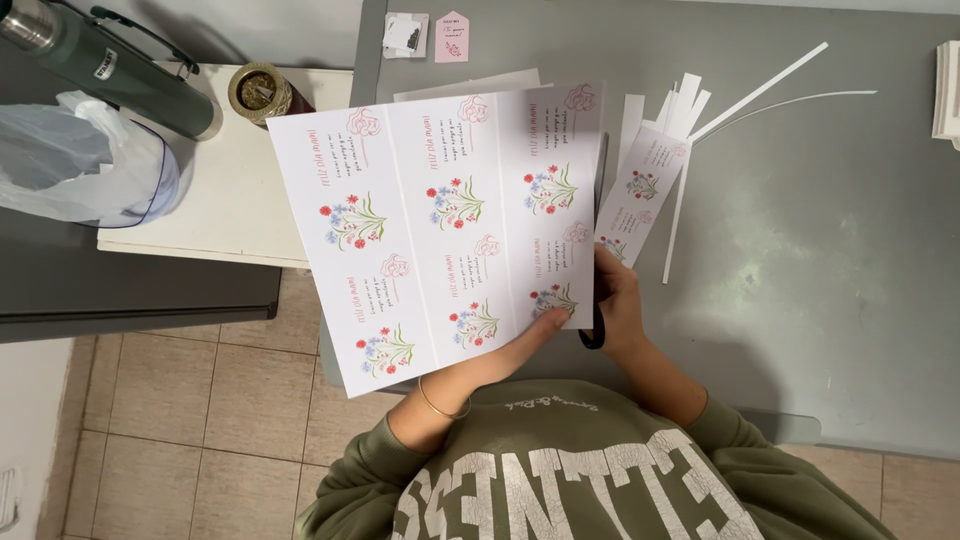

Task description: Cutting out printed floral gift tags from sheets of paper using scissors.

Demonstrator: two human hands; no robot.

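My left hand [520, 345], with a thin gold bracelet on the wrist, grips the lower right part of a large white printed sheet [440, 230] with rows of flower cards, thumb on top. The sheet is held up over the grey table's [820, 260] left edge. My right hand [618, 300] is closed on black-handled scissors [596, 335], whose blade runs up along the sheet's right edge. Just right of the blade lies a narrow cut strip of two flower cards [642, 195].
Thin white paper offcuts [745, 95] lie fanned out beyond the strip. A pink tag [451, 37] and a small white card [405, 33] sit at the table's far edge, a paper stack [948, 90] at right. Left: green flask [105, 65], plastic bag [80, 165], round cup [258, 92].
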